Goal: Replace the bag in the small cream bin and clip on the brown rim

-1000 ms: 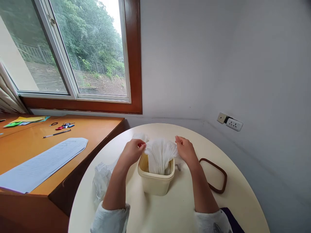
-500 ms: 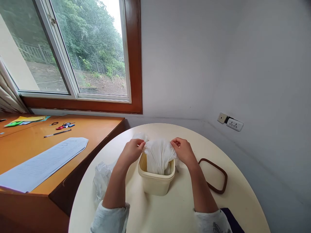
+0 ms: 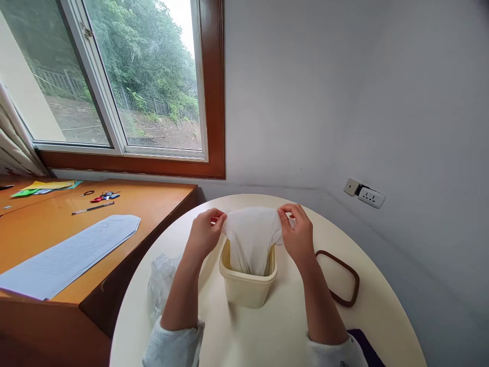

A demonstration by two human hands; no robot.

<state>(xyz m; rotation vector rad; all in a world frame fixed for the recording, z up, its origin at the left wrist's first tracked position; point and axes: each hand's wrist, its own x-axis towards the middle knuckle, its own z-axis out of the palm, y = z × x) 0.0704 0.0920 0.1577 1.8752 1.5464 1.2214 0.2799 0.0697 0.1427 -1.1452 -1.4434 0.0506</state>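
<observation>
White bag [image 3: 252, 235] upright, lower end inside bin [image 3: 246, 293]

Two hands [image 3: 206, 233] [image 3: 298, 234], one bin [image 3: 247, 293], one brown ring [image 3: 356, 286]

The bin [image 3: 244, 294] stands on the counter [image 3: 255, 336]. A bag [image 3: 250, 234] hangs partly in the bin, its top edge above and behind the bin's far rim. The left hand [image 3: 205, 233] is at that edge, behind and left of the bin; the right hand [image 3: 298, 230] is behind and right of it. On the same counter, a piece of plastic [image 3: 162, 281] lies left of the bin and a frame [image 3: 357, 285] right of it. Well left of the bin is another counter [image 3: 160, 196], bearing papers [image 3: 76, 255] and, farther behind the bin, a pen [image 3: 92, 208]. A window [image 3: 160, 102] is behind and left of the bin, a socket [image 3: 371, 197] behind and right.
</observation>
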